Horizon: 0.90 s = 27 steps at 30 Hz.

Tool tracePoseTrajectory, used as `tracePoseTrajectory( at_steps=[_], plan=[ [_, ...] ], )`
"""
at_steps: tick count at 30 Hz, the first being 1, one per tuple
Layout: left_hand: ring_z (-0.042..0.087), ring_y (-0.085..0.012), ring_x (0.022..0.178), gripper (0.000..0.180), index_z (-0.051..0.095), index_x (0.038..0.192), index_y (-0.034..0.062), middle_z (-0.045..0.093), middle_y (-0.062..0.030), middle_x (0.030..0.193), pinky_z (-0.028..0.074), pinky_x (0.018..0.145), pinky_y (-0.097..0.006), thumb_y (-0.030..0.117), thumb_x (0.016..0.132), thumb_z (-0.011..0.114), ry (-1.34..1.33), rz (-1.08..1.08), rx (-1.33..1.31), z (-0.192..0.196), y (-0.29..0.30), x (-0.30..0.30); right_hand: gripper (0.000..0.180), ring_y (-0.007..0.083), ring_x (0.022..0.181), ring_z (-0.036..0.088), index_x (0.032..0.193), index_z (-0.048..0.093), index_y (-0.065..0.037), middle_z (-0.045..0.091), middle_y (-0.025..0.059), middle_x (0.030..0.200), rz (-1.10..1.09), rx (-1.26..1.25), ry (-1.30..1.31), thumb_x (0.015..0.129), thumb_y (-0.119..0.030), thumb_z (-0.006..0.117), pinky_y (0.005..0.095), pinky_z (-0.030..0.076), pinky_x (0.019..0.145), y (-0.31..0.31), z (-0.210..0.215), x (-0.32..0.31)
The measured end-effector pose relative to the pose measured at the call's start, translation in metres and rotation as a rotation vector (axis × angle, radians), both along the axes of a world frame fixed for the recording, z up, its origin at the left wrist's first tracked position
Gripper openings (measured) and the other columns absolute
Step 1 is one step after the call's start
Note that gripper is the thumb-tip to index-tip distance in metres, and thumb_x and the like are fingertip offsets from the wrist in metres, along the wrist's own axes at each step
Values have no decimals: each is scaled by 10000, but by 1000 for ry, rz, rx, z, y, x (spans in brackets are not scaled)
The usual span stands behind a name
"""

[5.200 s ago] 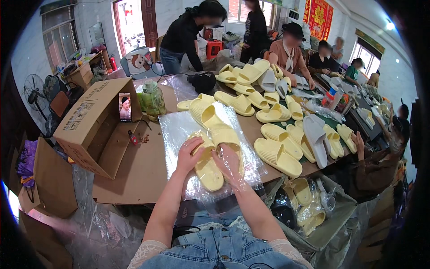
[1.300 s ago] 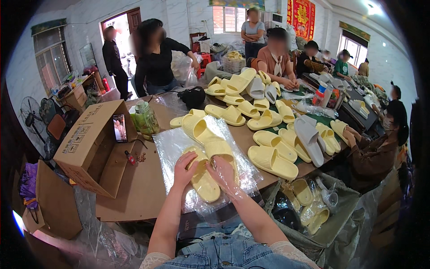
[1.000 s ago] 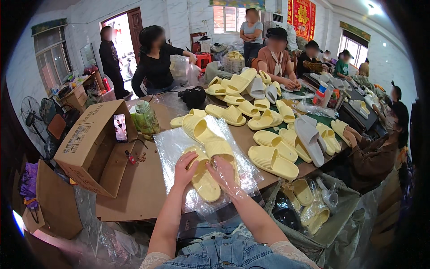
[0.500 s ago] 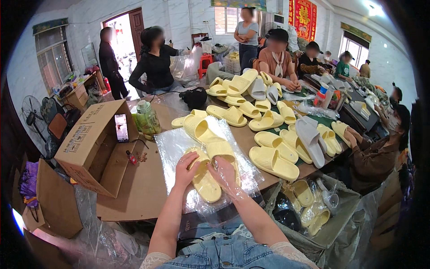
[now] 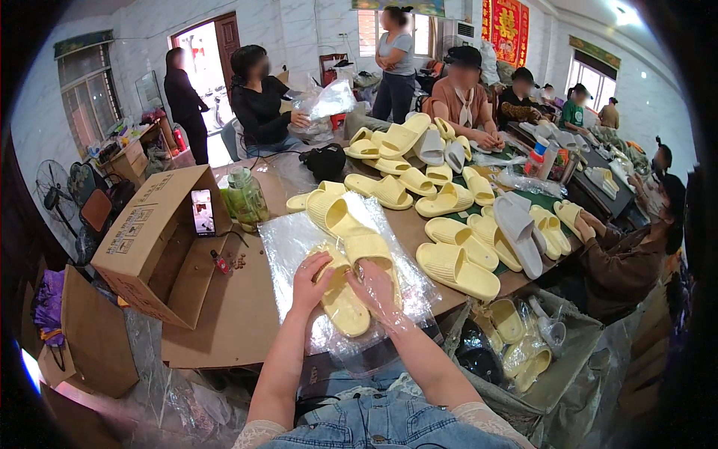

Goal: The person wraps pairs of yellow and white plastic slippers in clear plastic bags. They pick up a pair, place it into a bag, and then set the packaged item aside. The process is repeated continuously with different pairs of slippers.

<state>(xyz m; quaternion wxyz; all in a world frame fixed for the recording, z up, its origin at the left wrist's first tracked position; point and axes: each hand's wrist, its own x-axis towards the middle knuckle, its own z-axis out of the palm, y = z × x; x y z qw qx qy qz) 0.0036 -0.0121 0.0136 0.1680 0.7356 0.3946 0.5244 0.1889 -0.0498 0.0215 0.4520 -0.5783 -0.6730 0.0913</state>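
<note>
Just in front of me lies a pair of yellow slippers, toes away from me, over clear plastic bags (image 5: 288, 239). My left hand (image 5: 308, 280) grips the left slipper (image 5: 345, 310) along its outer side, the fingers by the strap and the thumb over the footbed. Between the two slippers, my right hand (image 5: 370, 288) has its fingers curled at the strap opening of the right slipper (image 5: 366, 247). Clear plastic film covers my right wrist and part of that hand. Another yellow slipper (image 5: 327, 212) lies just beyond the pair.
An open cardboard box (image 5: 157, 247) with a propped phone (image 5: 203, 213) stands at the left, beside a green-tinted jar (image 5: 247, 198). Yellow and grey slippers (image 5: 456, 277) cover the table's right side. Below the right edge sits a lined bin (image 5: 553, 374) with bagged slippers. Co-workers sit around.
My hands and the slippers have hardly moved. Across the table, a person in black has lifted a clear plastic sheet. The standing person in grey has shifted left and turned.
</note>
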Motion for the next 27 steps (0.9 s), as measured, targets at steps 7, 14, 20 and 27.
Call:
tracePoseTrajectory(
  at_steps=[7,14,20,27],
  plan=[
    [617,-323,1198,275,722,1113,49,697,-142,1212,469,1042,-413,147,856,723,1,4,2,0,0,0,330,416,858,643,949,604,-28,656,204,901,2,-32,2,911,-351,663,491,505,732,-2,4,0],
    [610,-331,1207,275,721,1114,46,698,-143,1209,465,1049,-417,154,862,716,6,2,0,1,-1,0,324,418,856,641,958,604,-26,653,208,897,5,-16,-6,912,-341,663,488,504,731,1,-1,1],
    [612,-328,1205,280,721,1115,43,696,-140,1216,468,1047,-417,150,857,724,6,8,-9,-1,1,0,330,418,871,642,957,603,-21,653,212,907,1,-23,-5,910,-342,665,490,503,742,-1,2,1],
    [616,-327,1202,285,723,1118,51,698,-137,1216,472,1042,-418,143,849,734,-6,2,1,0,0,1,348,418,873,642,976,609,-27,655,208,935,-6,-40,-36,909,-365,662,491,508,755,1,-1,2]
  ],
)
